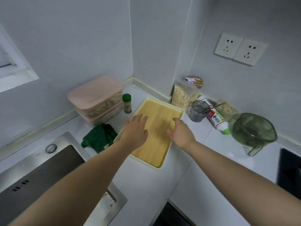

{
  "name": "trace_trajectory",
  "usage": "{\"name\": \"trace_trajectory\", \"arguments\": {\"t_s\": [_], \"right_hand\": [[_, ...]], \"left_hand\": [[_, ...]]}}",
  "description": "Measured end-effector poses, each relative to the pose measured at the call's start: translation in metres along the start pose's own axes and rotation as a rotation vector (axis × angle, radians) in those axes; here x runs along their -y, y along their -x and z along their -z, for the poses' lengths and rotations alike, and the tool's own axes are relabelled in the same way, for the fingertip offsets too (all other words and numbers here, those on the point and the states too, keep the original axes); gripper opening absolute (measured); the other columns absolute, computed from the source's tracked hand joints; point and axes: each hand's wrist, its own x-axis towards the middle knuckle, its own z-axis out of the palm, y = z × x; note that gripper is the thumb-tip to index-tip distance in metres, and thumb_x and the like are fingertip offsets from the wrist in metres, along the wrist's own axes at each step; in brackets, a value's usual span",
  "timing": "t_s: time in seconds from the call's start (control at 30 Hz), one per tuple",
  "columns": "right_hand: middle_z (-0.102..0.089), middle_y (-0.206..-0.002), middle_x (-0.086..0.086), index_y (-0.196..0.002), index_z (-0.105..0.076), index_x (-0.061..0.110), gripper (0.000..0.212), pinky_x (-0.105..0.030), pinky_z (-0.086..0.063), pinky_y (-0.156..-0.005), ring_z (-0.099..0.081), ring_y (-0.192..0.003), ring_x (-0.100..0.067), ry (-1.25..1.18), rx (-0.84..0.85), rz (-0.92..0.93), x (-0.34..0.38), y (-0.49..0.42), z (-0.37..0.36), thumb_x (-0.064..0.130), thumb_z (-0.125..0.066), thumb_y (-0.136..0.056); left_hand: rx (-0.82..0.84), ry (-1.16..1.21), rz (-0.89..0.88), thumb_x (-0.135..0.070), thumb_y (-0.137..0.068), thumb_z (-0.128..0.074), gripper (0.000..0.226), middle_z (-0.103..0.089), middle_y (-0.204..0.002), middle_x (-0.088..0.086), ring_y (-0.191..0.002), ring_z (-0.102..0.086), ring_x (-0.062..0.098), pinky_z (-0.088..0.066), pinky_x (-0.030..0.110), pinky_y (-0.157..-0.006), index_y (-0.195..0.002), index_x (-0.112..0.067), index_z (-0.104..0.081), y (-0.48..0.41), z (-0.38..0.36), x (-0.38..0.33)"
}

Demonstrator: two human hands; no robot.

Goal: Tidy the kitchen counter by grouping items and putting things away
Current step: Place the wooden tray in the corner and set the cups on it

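Left hand (136,129), right hand (180,133): fingers loose, empty, over tray (154,154); long axis toward wall corner (132,75).

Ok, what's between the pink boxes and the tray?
A green-capped spice jar stands upright on the counter between the pink boxes and the tray, seen in the head view. The green cloth lies nearer, beside the tray's left edge.

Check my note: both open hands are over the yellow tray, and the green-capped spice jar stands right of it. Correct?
No. The head view shows the spice jar left of the tray, by the pink-lidded containers. The left hand and right hand are open over it.
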Motion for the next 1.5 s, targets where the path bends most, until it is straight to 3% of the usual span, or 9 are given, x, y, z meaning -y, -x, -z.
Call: {"name": "trace_trajectory", "arguments": {"t_s": [0.33,0.43,0.5,0.77,0.93,1.1,1.23,1.37,1.5], "right_hand": [[-0.049,-0.134,-0.011,-0.147,-0.011,-0.001,0.085,-0.032,-0.043,-0.079,-0.053,-0.098,-0.023,-0.312,0.247,-0.553,-0.019,-0.052,-0.045,0.048,-0.052,-0.090],[-0.037,-0.146,-0.010,-0.145,-0.028,0.009,0.070,-0.034,-0.045,-0.093,-0.052,-0.113,-0.022,-0.326,0.289,-0.535,-0.024,-0.062,-0.060,0.049,-0.048,-0.091],[-0.034,-0.147,-0.012,-0.146,-0.025,0.007,0.064,-0.038,-0.042,-0.103,-0.048,-0.124,-0.025,-0.286,0.296,-0.537,-0.025,-0.064,-0.064,0.042,-0.044,-0.096],[-0.045,-0.139,-0.016,-0.148,-0.009,-0.002,0.065,-0.034,-0.043,-0.087,-0.051,-0.121,-0.030,-0.273,0.227,-0.639,-0.034,-0.065,-0.074,0.016,-0.042,-0.095],[-0.055,-0.128,-0.015,-0.142,-0.030,-0.004,0.054,-0.030,-0.040,-0.075,-0.056,-0.097,-0.024,-0.254,0.242,-0.653,-0.040,-0.064,-0.064,0.017,-0.043,-0.094],[-0.054,-0.111,-0.011,-0.136,-0.039,-0.004,0.046,-0.032,-0.044,-0.073,-0.050,-0.088,-0.023,-0.276,0.183,-0.655,-0.053,-0.055,-0.048,0.016,-0.045,-0.094],[-0.049,-0.100,-0.010,-0.126,-0.047,-0.004,0.038,-0.029,-0.042,-0.070,-0.051,-0.086,-0.023,-0.280,0.130,-0.625,-0.059,-0.040,-0.035,0.015,-0.047,-0.093],[-0.056,-0.109,-0.017,-0.121,-0.049,-0.006,0.032,-0.029,-0.041,-0.063,-0.052,-0.088,-0.026,-0.328,0.075,-0.624,-0.058,-0.025,-0.022,0.011,-0.047,-0.094],[-0.057,-0.101,-0.016,-0.121,-0.050,-0.007,0.033,-0.031,-0.041,-0.073,-0.055,-0.094,-0.031,-0.484,0.043,-0.662,-0.056,-0.004,-0.010,0.013,-0.050,-0.095]], "left_hand": [[0.193,0.151,0.308,-0.016,-0.092,-0.045,0.061,-0.036,-0.144,0.013,-0.127,-0.040,0.029,-0.043,0.043,-0.099,-0.147,-0.011,-0.020,-0.047,-0.038,0.045],[0.232,0.178,0.401,-0.017,-0.094,-0.042,0.064,-0.031,-0.148,0.015,-0.130,-0.037,0.031,-0.040,0.043,-0.102,-0.150,-0.007,-0.012,-0.059,-0.046,0.049],[0.228,0.158,0.411,-0.018,-0.095,-0.042,0.064,-0.029,-0.149,0.016,-0.132,-0.034,0.032,-0.038,0.043,-0.104,-0.150,-0.006,-0.011,-0.062,-0.048,0.051],[0.347,0.168,0.477,-0.023,-0.095,-0.040,0.064,-0.026,-0.148,0.020,-0.132,-0.033,0.037,-0.034,0.043,-0.104,-0.149,-0.009,-0.009,-0.064,-0.062,0.062],[0.357,0.237,0.498,-0.015,-0.095,-0.040,0.053,-0.038,-0.139,0.019,-0.122,-0.045,0.034,-0.041,0.039,-0.094,-0.144,-0.005,-0.023,-0.056,-0.068,0.060],[0.472,0.430,0.544,-0.006,-0.094,-0.039,0.042,-0.052,-0.120,0.017,-0.099,-0.055,0.027,-0.046,0.031,-0.071,-0.135,-0.002,-0.033,-0.049,-0.059,0.049],[0.534,0.622,0.675,-0.008,-0.096,-0.040,0.015,-0.055,-0.084,0.014,-0.067,-0.052,0.021,-0.047,0.029,-0.058,-0.097,-0.002,-0.053,-0.040,-0.051,0.038],[0.485,0.814,0.732,-0.018,-0.099,-0.039,0.021,-0.058,-0.088,0.014,-0.073,-0.056,0.022,-0.051,0.029,-0.062,-0.100,-0.002,-0.053,-0.029,-0.046,0.027],[0.391,1.161,0.822,-0.021,-0.100,-0.044,0.023,-0.058,-0.094,0.013,-0.085,-0.058,0.028,-0.051,0.040,-0.078,-0.107,-0.001,-0.051,-0.014,-0.038,0.014]]}}
